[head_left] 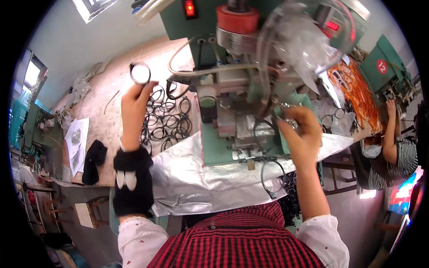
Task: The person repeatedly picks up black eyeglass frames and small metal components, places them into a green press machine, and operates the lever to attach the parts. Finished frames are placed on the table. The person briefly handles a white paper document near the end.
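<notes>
My left hand [136, 102] is raised over the left of the table, thumb and fingers pinched on a thin black loop [133, 73]. Several similar black loops [167, 118] lie in a cluster just beyond it. My right hand [305, 134] is at the right of a green press machine [214, 154], above a green bin [286, 145] of small shiny metal pieces. Its thumb and fingertips are drawn together; what they hold is blurred. Close to those fingertips, a black loop [254, 130] shows against the machine, and another black loop [262, 178] hangs over the front edge.
Silver sheeting [192, 178] covers the table's front. A black cloth sleeve [94, 161] and papers [76, 145] lie at left. Orange strips [357, 96] are heaped at right, where another person [393, 156] sits by a machine. A clear plastic bag [304, 42] hangs overhead.
</notes>
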Demonstrator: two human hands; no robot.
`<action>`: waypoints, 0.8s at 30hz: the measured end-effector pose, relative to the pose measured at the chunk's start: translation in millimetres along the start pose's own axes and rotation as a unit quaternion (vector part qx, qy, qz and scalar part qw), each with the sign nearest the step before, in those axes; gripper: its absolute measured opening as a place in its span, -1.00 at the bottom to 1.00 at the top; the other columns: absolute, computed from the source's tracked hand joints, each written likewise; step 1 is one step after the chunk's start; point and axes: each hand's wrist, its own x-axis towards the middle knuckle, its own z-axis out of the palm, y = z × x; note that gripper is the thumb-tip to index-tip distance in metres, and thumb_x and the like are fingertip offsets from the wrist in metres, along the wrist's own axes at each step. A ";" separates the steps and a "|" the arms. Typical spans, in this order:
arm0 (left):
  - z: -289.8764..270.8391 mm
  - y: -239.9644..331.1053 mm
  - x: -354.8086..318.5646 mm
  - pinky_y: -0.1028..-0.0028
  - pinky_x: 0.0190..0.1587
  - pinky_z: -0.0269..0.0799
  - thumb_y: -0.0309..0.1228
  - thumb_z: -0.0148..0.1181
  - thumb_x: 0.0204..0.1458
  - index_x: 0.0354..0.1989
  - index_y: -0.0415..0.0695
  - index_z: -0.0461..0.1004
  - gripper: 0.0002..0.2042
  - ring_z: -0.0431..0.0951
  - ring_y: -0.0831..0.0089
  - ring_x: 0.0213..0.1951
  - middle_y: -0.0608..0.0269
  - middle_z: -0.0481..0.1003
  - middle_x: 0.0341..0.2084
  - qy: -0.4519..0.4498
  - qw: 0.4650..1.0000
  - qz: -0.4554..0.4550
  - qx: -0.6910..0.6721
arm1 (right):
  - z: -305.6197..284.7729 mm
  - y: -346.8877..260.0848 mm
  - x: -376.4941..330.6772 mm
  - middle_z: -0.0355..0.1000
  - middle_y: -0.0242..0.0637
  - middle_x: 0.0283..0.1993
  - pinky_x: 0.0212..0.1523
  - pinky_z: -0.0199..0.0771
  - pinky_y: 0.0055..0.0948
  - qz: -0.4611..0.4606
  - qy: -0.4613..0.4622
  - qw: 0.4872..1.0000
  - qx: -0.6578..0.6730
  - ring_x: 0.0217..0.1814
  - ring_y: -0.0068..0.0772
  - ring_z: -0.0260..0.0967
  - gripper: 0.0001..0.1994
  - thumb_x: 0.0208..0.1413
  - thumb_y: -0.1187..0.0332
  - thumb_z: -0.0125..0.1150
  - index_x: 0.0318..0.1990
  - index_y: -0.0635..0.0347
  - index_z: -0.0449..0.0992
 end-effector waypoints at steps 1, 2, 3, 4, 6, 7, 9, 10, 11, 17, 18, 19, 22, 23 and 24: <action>4.7 11.8 -28.5 0.56 -0.52 0.19 -0.34 0.06 0.22 -0.27 -0.21 0.60 -0.77 0.35 0.63 -0.59 0.38 0.45 -0.61 -0.020 0.997 -0.048 -0.050 | 11.2 3.5 4.5 0.46 -0.35 -0.29 -0.09 0.35 -0.57 0.015 0.005 0.998 0.054 -0.21 -0.55 0.38 -0.74 -0.07 0.60 0.27 -0.16 0.30 0.49; 6.2 21.9 -53.6 0.62 -0.56 0.13 -0.32 0.02 0.25 -0.24 -0.21 0.59 -0.75 0.32 0.69 -0.61 0.41 0.43 -0.63 -0.037 0.990 -0.096 -0.095 | 20.8 7.2 5.8 0.45 -0.37 -0.29 -0.10 0.34 -0.59 0.030 0.008 0.993 0.113 -0.22 -0.58 0.37 -0.68 -0.06 0.61 0.28 -0.09 0.30 0.46; 15.0 34.3 -79.0 0.64 -0.59 0.10 -0.30 0.00 0.27 -0.20 -0.20 0.57 -0.74 0.29 0.71 -0.64 0.41 0.43 -0.63 -0.045 0.980 -0.131 -0.145 | 24.5 7.5 3.4 0.45 -0.39 -0.31 -0.11 0.34 -0.61 0.045 0.009 0.989 0.142 -0.22 -0.60 0.37 -0.66 -0.06 0.61 0.28 -0.06 0.30 0.44; 20.9 43.1 -98.3 0.67 -0.61 0.07 -0.29 -0.03 0.28 -0.17 -0.20 0.55 -0.73 0.26 0.73 -0.66 0.40 0.42 -0.64 -0.054 0.965 -0.164 -0.197 | 25.8 7.5 1.6 0.44 -0.40 -0.32 -0.12 0.33 -0.63 0.059 0.012 0.984 0.170 -0.23 -0.62 0.36 -0.63 -0.05 0.62 0.28 -0.04 0.31 0.42; 25.9 47.6 -114.0 0.70 -0.57 0.13 -0.31 -0.09 0.32 -0.10 -0.25 0.51 -0.71 0.31 0.73 -0.62 0.34 0.49 -0.58 -0.082 0.930 -0.145 -0.327 | 28.8 4.1 -0.8 0.44 -0.42 -0.34 -0.13 0.32 -0.65 0.096 0.007 0.968 0.230 -0.24 -0.65 0.35 -0.60 -0.04 0.63 0.28 0.00 0.31 0.39; 27.7 54.1 -114.7 0.70 -0.54 0.17 -0.31 -0.09 0.32 -0.09 -0.26 0.50 -0.71 0.34 0.72 -0.59 0.32 0.50 -0.56 -0.057 0.937 -0.074 -0.337 | 29.8 0.1 1.5 0.44 -0.43 -0.35 -0.13 0.32 -0.66 0.118 0.002 0.958 0.261 -0.24 -0.65 0.35 -0.60 -0.04 0.64 0.28 0.01 0.31 0.38; 27.4 101.0 -102.4 0.70 -0.46 0.27 -0.33 -0.07 0.32 -0.08 -0.28 0.49 -0.72 0.41 0.71 -0.52 0.27 0.53 -0.52 -0.028 0.939 0.088 -0.332 | 29.5 -11.3 3.4 0.44 -0.44 -0.38 -0.12 0.33 -0.66 0.139 -0.002 0.933 0.332 -0.24 -0.66 0.36 -0.58 -0.03 0.67 0.26 0.03 0.32 0.38; 28.9 125.9 -94.1 0.70 -0.41 0.33 -0.35 -0.05 0.31 -0.07 -0.30 0.48 -0.74 0.45 0.69 -0.48 0.25 0.55 -0.50 -0.023 0.931 0.178 -0.317 | 30.1 -11.5 3.8 0.44 -0.44 -0.37 -0.12 0.33 -0.66 0.148 0.003 0.924 0.351 -0.24 -0.66 0.37 -0.58 -0.03 0.67 0.25 0.04 0.32 0.37; 32.6 142.6 -83.1 0.69 -0.39 0.36 -0.37 -0.02 0.30 -0.07 -0.31 0.48 -0.75 0.47 0.68 -0.46 0.23 0.56 -0.47 -0.019 0.946 0.196 -0.257 | 32.1 -11.4 3.6 0.44 -0.44 -0.37 -0.12 0.33 -0.66 0.157 0.004 0.916 0.370 -0.23 -0.66 0.37 -0.57 -0.03 0.67 0.25 0.04 0.33 0.37; 41.9 158.8 -78.5 0.67 -0.48 0.37 -0.34 -0.02 0.30 -0.07 -0.29 0.47 -0.75 0.49 0.64 -0.51 0.23 0.55 -0.54 -0.041 0.952 0.134 -0.272 | 27.0 -26.5 -4.2 0.49 -0.30 -0.10 0.04 0.35 -0.53 0.139 -0.007 0.946 0.291 -0.05 -0.57 0.40 -0.55 0.02 0.64 0.16 0.13 0.34 0.34; 39.5 158.2 -90.5 0.66 -0.50 0.36 -0.33 -0.04 0.30 -0.06 -0.28 0.46 -0.74 0.49 0.62 -0.53 0.23 0.55 -0.55 -0.108 0.943 0.089 -0.301 | 19.1 -26.1 -6.1 0.49 -0.29 -0.07 0.07 0.34 -0.50 0.119 -0.034 0.960 0.251 -0.01 -0.54 0.40 -0.53 0.01 0.63 0.18 0.14 0.33 0.34; 41.8 154.0 -104.7 0.63 -0.53 0.34 -0.29 -0.09 0.32 0.00 -0.25 0.41 -0.71 0.49 0.60 -0.57 0.20 0.55 -0.56 -0.242 0.894 -0.003 -0.378 | 9.8 -24.2 -8.2 0.48 -0.28 -0.04 0.10 0.33 -0.48 0.099 -0.060 0.971 0.211 0.03 -0.52 0.40 -0.52 0.00 0.61 0.19 0.14 0.32 0.34; 59.1 156.2 -141.7 0.54 -0.62 0.35 -0.20 -0.20 0.34 0.03 -0.30 0.35 -0.61 0.43 0.46 -0.71 0.06 0.49 -0.67 -0.425 0.739 -0.279 -0.443 | -9.7 -7.0 1.5 0.48 -0.26 0.03 0.16 0.34 -0.40 0.069 -0.076 0.987 0.122 0.11 -0.44 0.40 -0.51 -0.05 0.57 0.24 0.13 0.24 0.41; 65.9 154.9 -138.8 0.52 -0.67 0.36 -0.21 -0.22 0.35 0.04 -0.33 0.34 -0.60 0.42 0.44 -0.74 0.05 0.49 -0.65 -0.458 0.655 -0.338 -0.497 | -20.7 7.2 6.4 0.48 -0.26 0.00 0.15 0.34 -0.42 0.076 -0.022 0.996 0.050 0.09 -0.44 0.40 -0.52 -0.03 0.57 0.24 0.12 0.20 0.43; 74.3 151.1 -136.5 0.52 -0.69 0.35 -0.22 -0.23 0.35 0.04 -0.34 0.34 -0.60 0.42 0.44 -0.75 0.05 0.49 -0.65 -0.452 0.650 -0.337 -0.509 | -30.2 25.3 7.9 0.48 -0.27 -0.03 0.13 0.34 -0.43 0.049 0.066 0.996 0.035 0.06 -0.44 0.40 -0.55 -0.01 0.57 0.21 0.12 0.18 0.44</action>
